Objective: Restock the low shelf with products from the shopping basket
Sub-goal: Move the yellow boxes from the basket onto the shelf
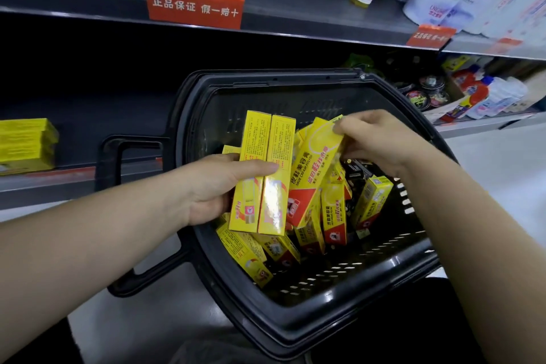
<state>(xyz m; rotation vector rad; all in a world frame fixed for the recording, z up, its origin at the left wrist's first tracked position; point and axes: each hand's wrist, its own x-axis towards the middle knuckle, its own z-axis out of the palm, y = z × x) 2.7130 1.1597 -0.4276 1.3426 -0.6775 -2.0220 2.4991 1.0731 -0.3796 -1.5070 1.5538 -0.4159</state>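
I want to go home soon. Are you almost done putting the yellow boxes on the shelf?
Not yet. One stack of yellow boxes already sits on the low shelf. The left hand holds two boxes, the right hand pinches a third box. Many boxes wait in the basket.

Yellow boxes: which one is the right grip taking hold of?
The tilted box with the red triangle, pinched at its top by the right grip; the left grip holds two upright boxes.
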